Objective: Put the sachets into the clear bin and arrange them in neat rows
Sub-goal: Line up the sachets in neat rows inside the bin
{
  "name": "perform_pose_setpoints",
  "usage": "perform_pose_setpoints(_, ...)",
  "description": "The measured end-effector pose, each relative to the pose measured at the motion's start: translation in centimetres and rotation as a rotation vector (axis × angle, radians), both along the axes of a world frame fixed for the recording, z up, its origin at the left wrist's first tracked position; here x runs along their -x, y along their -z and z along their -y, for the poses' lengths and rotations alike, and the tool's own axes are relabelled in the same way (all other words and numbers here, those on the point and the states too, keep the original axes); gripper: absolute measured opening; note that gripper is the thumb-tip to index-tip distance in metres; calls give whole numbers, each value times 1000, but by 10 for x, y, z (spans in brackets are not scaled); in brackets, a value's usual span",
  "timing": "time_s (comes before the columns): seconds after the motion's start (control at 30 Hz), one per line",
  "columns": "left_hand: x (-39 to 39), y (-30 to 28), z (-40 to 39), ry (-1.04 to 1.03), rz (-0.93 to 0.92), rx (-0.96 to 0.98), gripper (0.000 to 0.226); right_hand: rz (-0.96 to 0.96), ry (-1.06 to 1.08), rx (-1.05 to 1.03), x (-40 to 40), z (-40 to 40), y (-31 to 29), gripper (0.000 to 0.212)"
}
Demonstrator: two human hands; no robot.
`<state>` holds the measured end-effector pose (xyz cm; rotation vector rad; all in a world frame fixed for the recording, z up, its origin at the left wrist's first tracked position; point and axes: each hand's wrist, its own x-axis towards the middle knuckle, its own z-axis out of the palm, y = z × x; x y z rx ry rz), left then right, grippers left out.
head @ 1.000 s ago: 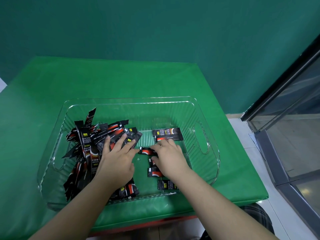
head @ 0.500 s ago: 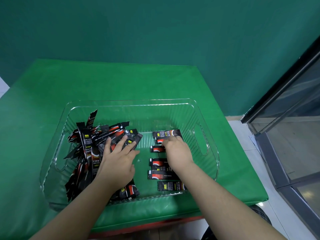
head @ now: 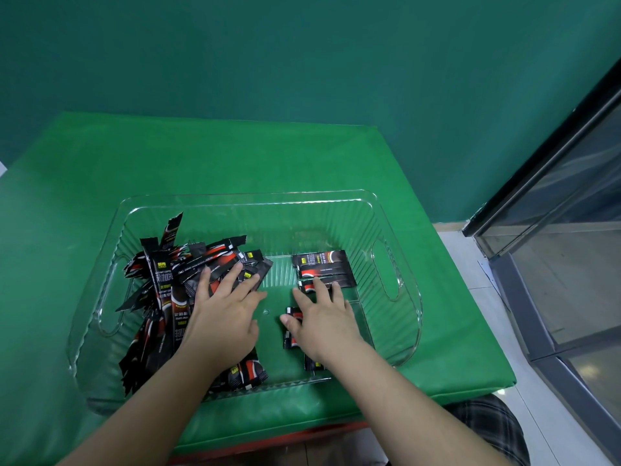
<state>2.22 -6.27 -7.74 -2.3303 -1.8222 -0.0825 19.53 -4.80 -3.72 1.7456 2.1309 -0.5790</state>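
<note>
Fingers [head: 317,290] flat over sachets [head: 322,269]

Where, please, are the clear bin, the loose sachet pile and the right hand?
clear bin [head: 379,264], head view, right handle slot.
loose sachet pile [head: 161,280], head view, upright sachet's face.
right hand [head: 322,319], head view, back of hand.

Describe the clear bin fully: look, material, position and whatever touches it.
The clear bin looks like transparent ribbed plastic, rectangular with rounded corners and a cut-out handle in each short wall. It sits upright on the green table. A loose sachet pile fills its left side, a neater sachet row its right. The left hand and right hand reach inside.
</note>
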Motion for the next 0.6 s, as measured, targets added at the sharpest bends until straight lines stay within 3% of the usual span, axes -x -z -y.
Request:
perform_pose_setpoints(0.13, 0, 0, 0, -10, 9, 1, 50, -3, 5, 3, -1, 0, 3, 65)
perform_pose_setpoints(0.27, 0, -1, 0, -12, 22, 11, 49, -125, 19, -60, -2, 2, 0, 63)
perform_pose_setpoints(0.43, 0, -2, 0, -30, 26, 41, 49, -130, -45, -308, -18, 3, -6, 33)
perform_pose_setpoints(0.6, -1, -7, 2, -45, 42, 92, 48, -123, -81, -295, -29, -5, -4, 31)
